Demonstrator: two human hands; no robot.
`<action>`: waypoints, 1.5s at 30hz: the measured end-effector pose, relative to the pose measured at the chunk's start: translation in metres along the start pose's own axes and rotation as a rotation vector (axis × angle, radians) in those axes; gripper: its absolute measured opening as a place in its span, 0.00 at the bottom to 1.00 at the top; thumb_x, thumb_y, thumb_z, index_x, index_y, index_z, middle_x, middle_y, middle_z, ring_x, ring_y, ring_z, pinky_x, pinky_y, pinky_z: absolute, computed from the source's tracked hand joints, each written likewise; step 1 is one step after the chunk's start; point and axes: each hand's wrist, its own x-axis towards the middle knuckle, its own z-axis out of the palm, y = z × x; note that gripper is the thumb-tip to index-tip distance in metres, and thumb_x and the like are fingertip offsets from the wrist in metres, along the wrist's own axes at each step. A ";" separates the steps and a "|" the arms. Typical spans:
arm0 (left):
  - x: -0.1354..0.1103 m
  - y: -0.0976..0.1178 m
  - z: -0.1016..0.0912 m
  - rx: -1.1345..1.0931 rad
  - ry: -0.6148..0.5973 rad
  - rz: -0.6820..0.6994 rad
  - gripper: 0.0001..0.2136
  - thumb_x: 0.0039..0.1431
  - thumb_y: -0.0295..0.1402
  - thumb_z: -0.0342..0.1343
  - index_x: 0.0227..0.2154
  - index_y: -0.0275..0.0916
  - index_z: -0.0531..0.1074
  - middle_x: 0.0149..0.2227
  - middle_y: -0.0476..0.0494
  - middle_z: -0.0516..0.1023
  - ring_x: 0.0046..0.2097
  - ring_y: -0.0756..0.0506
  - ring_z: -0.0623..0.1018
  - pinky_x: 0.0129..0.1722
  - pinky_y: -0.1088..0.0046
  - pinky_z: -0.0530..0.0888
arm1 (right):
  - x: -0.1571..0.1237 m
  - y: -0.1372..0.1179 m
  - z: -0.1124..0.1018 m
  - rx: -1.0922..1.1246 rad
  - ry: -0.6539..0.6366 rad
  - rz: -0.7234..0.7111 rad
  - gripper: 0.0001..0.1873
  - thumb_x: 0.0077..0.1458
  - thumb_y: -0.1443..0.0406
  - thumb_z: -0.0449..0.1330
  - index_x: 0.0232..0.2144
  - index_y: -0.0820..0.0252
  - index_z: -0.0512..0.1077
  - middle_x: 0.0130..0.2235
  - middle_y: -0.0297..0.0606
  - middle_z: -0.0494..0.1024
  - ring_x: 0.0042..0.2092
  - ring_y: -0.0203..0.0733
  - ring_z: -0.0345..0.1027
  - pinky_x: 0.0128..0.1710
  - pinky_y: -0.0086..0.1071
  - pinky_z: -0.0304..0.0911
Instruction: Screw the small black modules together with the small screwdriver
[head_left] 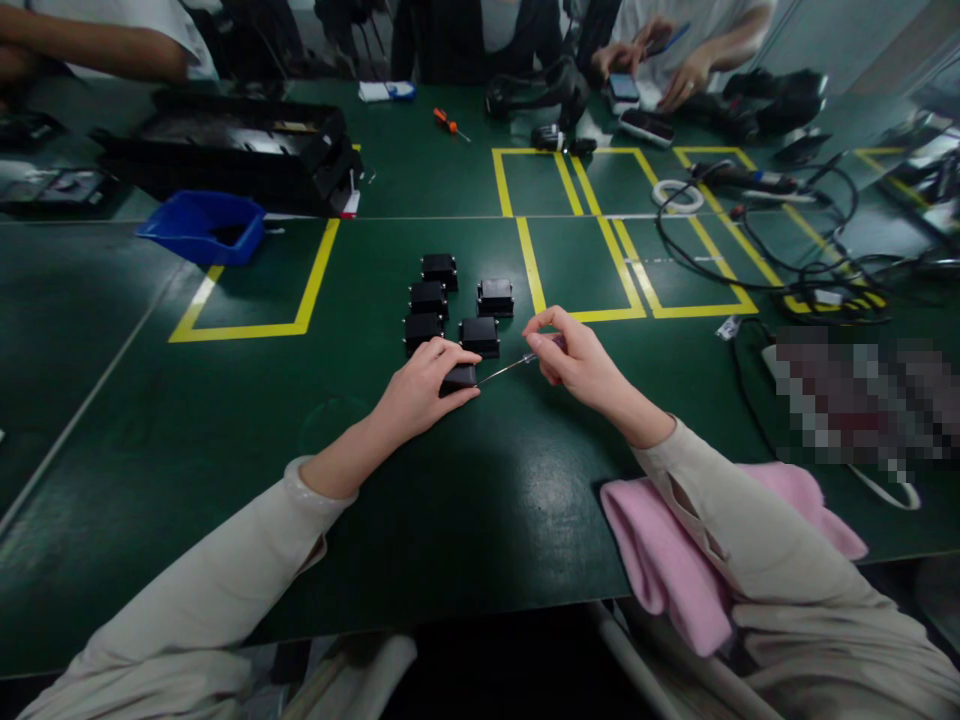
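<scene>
My left hand (429,378) is closed on a small black box (460,377) that rests on the green table (225,430). My right hand (571,355) pinches a thin screwdriver (514,366) by its handle, and the metal tip points left at the box. Just beyond my hands stand several more small black boxes (480,335) in two short rows.
A pink cloth (660,560) lies under my right forearm. A blue bin (202,228) and a black case (240,150) sit at the far left. Tangled black cables (787,260) cover the right side. An orange screwdriver (448,122) lies far back. Other people's hands work along the far edge.
</scene>
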 end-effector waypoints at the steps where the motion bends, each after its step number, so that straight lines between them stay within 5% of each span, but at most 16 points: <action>1: 0.000 0.000 0.000 0.000 -0.001 0.000 0.17 0.67 0.34 0.63 0.56 0.41 0.72 0.54 0.37 0.74 0.57 0.34 0.75 0.57 0.50 0.76 | 0.000 0.000 0.000 -0.008 0.003 -0.007 0.05 0.71 0.62 0.55 0.42 0.54 0.62 0.20 0.20 0.62 0.19 0.31 0.57 0.21 0.29 0.50; 6: 0.001 0.001 -0.001 -0.003 -0.011 -0.009 0.17 0.68 0.35 0.62 0.57 0.42 0.72 0.55 0.37 0.74 0.58 0.35 0.75 0.57 0.50 0.76 | 0.000 0.000 -0.001 -0.039 0.027 -0.059 0.07 0.68 0.69 0.57 0.45 0.55 0.63 0.21 0.19 0.63 0.20 0.31 0.58 0.24 0.29 0.54; 12: 0.001 0.003 -0.003 -0.018 -0.021 -0.022 0.17 0.67 0.35 0.62 0.57 0.43 0.72 0.55 0.38 0.74 0.58 0.34 0.75 0.58 0.50 0.76 | 0.000 -0.002 0.000 -0.013 0.006 -0.008 0.06 0.71 0.61 0.56 0.42 0.54 0.62 0.19 0.20 0.62 0.19 0.32 0.56 0.22 0.29 0.49; 19: 0.002 0.004 -0.003 -0.022 -0.020 -0.029 0.17 0.67 0.35 0.63 0.56 0.42 0.73 0.55 0.38 0.75 0.59 0.34 0.75 0.59 0.50 0.75 | 0.000 -0.001 0.000 -0.014 0.021 -0.054 0.06 0.68 0.67 0.57 0.45 0.55 0.63 0.20 0.19 0.62 0.20 0.31 0.57 0.23 0.29 0.52; 24: 0.003 0.005 -0.003 -0.019 -0.024 -0.031 0.16 0.67 0.36 0.62 0.56 0.42 0.73 0.55 0.38 0.75 0.58 0.34 0.75 0.59 0.50 0.75 | 0.001 0.001 0.002 0.016 0.042 -0.046 0.07 0.70 0.60 0.57 0.42 0.55 0.62 0.19 0.19 0.61 0.18 0.31 0.56 0.20 0.29 0.48; 32: 0.005 0.005 0.000 0.001 -0.014 -0.017 0.17 0.67 0.36 0.62 0.57 0.41 0.72 0.55 0.37 0.75 0.59 0.34 0.75 0.59 0.49 0.75 | 0.003 0.005 0.000 -0.037 0.085 -0.082 0.07 0.68 0.63 0.59 0.44 0.54 0.63 0.25 0.22 0.64 0.23 0.31 0.58 0.26 0.30 0.53; 39: 0.007 0.006 0.001 -0.017 -0.013 -0.027 0.16 0.67 0.36 0.62 0.56 0.43 0.73 0.54 0.38 0.75 0.59 0.34 0.75 0.59 0.50 0.75 | 0.003 0.003 -0.001 -0.091 0.119 -0.057 0.13 0.69 0.55 0.58 0.36 0.57 0.68 0.25 0.28 0.66 0.26 0.33 0.58 0.26 0.31 0.52; 45: 0.006 0.005 0.001 -0.016 -0.013 -0.024 0.17 0.67 0.36 0.63 0.56 0.43 0.73 0.55 0.38 0.75 0.59 0.34 0.75 0.59 0.49 0.74 | 0.002 0.002 -0.001 -0.083 0.128 -0.077 0.06 0.66 0.61 0.58 0.41 0.57 0.69 0.28 0.28 0.67 0.28 0.34 0.59 0.28 0.30 0.53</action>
